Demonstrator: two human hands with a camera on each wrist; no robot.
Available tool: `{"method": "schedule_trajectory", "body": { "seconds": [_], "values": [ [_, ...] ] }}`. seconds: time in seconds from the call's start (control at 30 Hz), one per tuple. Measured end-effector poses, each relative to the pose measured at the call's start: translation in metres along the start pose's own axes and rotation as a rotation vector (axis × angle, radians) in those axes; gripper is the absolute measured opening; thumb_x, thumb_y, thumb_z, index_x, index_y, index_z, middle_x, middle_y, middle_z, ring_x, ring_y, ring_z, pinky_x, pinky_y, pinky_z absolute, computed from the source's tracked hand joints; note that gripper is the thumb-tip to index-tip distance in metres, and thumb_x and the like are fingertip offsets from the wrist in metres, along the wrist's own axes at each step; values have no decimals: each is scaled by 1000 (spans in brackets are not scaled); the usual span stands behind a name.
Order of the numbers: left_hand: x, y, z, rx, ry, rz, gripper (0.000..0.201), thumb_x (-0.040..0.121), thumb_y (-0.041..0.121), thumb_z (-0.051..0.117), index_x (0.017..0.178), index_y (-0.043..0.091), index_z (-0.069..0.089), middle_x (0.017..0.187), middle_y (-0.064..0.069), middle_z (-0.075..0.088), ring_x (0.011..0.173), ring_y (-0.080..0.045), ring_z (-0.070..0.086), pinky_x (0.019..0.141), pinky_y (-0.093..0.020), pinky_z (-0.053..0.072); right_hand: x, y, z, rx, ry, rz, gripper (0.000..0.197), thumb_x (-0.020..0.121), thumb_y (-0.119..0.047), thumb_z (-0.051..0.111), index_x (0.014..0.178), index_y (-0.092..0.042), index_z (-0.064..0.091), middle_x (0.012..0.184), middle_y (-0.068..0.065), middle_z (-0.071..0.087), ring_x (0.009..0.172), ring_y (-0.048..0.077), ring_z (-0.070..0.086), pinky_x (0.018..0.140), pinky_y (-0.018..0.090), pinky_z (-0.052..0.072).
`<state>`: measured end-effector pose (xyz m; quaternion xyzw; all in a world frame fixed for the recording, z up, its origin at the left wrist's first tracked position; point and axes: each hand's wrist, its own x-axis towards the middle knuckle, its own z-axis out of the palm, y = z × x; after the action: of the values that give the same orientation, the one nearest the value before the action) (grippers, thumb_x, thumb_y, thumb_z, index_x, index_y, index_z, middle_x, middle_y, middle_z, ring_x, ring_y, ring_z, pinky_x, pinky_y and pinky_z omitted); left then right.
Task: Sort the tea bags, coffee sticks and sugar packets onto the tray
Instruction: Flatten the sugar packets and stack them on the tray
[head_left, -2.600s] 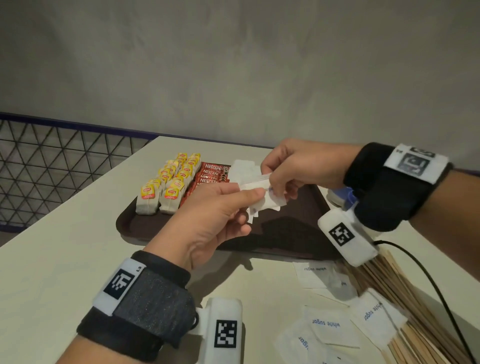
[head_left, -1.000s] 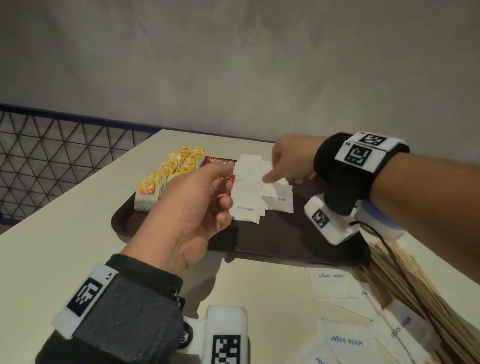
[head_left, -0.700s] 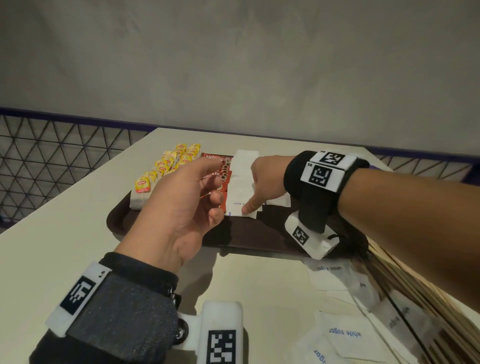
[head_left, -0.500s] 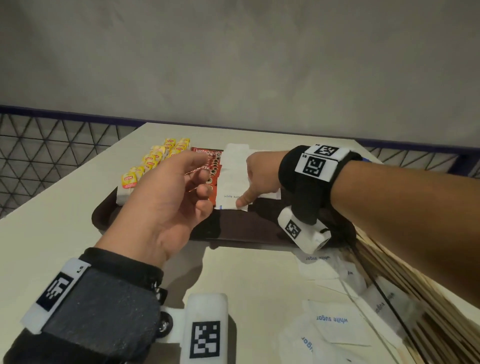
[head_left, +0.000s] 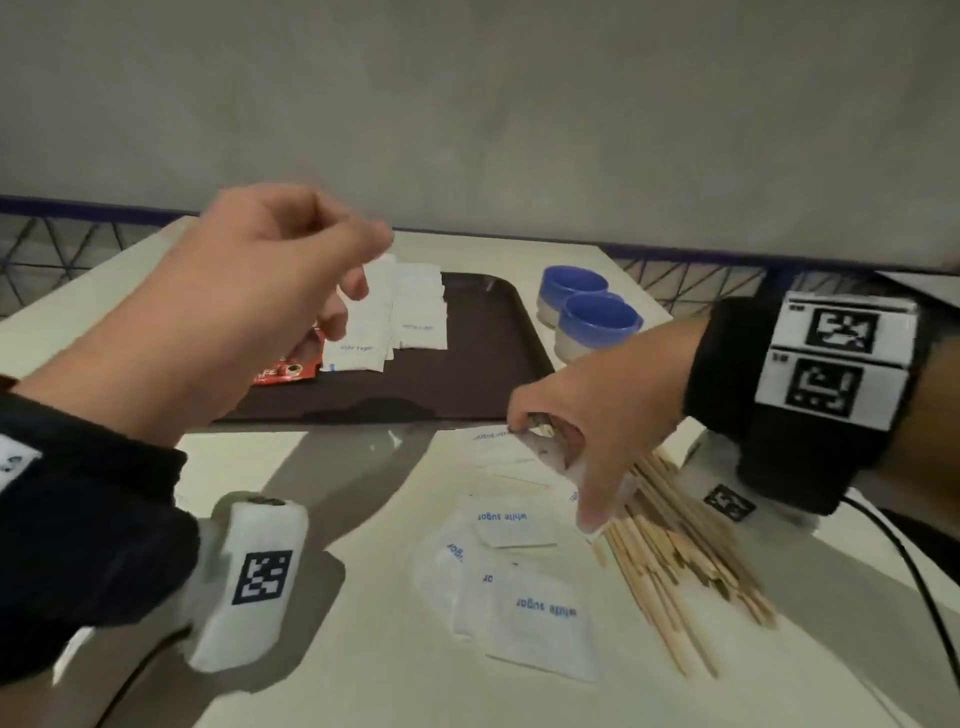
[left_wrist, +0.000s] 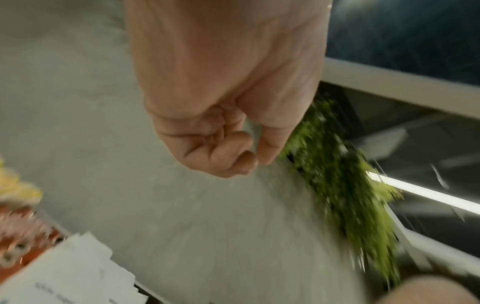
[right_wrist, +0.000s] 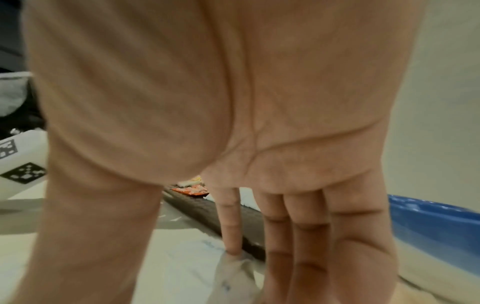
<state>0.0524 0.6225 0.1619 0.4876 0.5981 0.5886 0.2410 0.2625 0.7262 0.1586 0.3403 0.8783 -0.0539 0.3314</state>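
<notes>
The right hand (head_left: 587, 415) pinches a sugar packet (head_left: 540, 447) off the table (head_left: 363, 649), just near the tray (head_left: 483, 364) edge. The left hand (head_left: 249, 301), loosely curled and empty, hides the tray's left part.

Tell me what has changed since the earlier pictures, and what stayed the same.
The right hand left the dark brown plastic tray and came back to the loose white paper sugar packets on the table, where its grip now pinches one packet. The left hand, holding nothing, lifted slightly. The sugar packets laid on the tray stayed in place.
</notes>
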Motion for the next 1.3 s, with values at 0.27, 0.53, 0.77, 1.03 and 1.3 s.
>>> {"method": "schedule_trajectory", "body": {
  "seconds": [0.27, 0.53, 0.77, 1.03, 1.3],
  "values": [
    [-76, 22, 34, 1213, -628, 361, 41, 90, 74, 42, 105, 41, 61, 91, 17, 66, 84, -3, 58, 77, -35, 54, -2, -23, 17, -201, 201, -8, 80, 77, -51, 84, 140, -20, 46, 120, 1, 60, 102, 19, 60, 85, 30, 52],
    [-112, 1, 66, 1315, -785, 74, 79, 72, 85, 61, 128, 32, 46, 121, 9, 50, 104, -16, 55, 86, -36, 50, 2, -26, 21, -98, 284, 23, 53, 75, -48, 86, 113, -16, 68, 104, 0, 72, 92, 19, 68, 88, 33, 58],
    [-93, -4, 82, 1182, -743, 68, 73, 85, 52, 78, 139, 15, 46, 125, -6, 58, 111, -26, 59, 85, -34, 47, 5, -24, 24, 37, 348, 14, 53, 74, -34, 90, 116, -18, 62, 109, -1, 66, 96, 19, 64, 88, 32, 57],
    [-79, -7, 82, 1095, -741, -58, 33, 82, 44, 84, 82, 24, 57, 84, 6, 57, 78, -15, 54, 63, -26, 39, 17, -27, 25, 29, 315, 55, 44, 82, -29, 83, 121, -14, 69, 108, 5, 72, 92, 21, 71, 77, 28, 60],
    [-73, -12, 87, 1123, -774, -35, 50, 77, 44, 87, 110, 15, 61, 104, -3, 66, 93, -21, 61, 77, -33, 52, 17, -32, 25, 24, 327, 41, 43, 79, -22, 86, 118, -13, 70, 103, 4, 73, 89, 20, 70, 75, 26, 56]
  ]
}}
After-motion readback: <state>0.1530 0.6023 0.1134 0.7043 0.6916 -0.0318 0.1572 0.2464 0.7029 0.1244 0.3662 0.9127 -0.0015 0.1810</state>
